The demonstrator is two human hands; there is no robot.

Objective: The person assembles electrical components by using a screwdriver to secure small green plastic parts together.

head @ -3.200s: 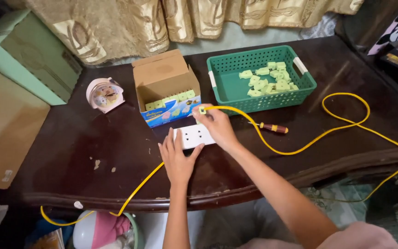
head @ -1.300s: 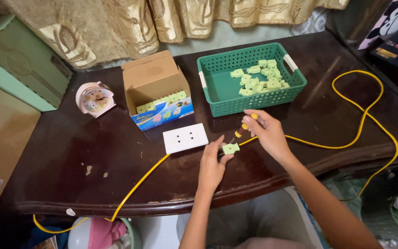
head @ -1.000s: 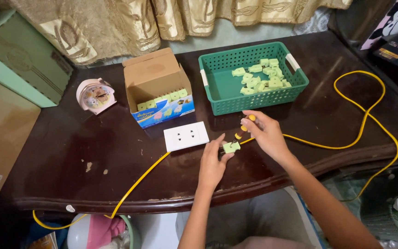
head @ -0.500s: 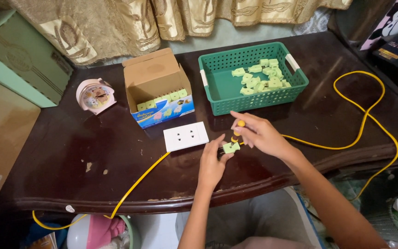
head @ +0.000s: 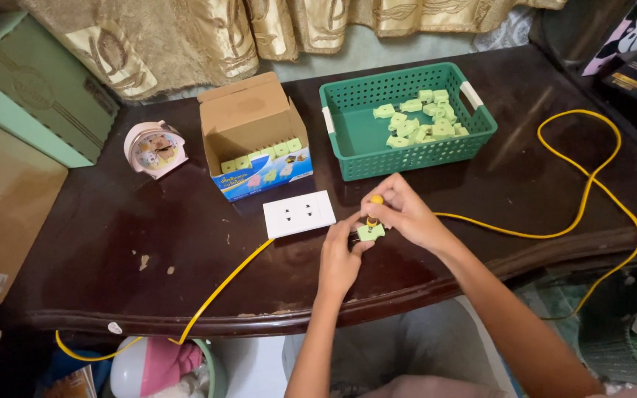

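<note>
Two hands work one small green plug piece [head: 371, 232]: left hand [head: 340, 258] pinches it, right hand [head: 399, 215] grips a screwdriver [head: 372, 210] upright on it; turning next needs steady pressure, I think.

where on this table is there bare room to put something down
Widest bare patch: the dark tabletop left of the white socket plate, below the pink clock. Another lies right of the green basket, inside the yellow cable loop. Crowded: the middle, where cardboard box, plate, left hand and right hand cluster.
</note>
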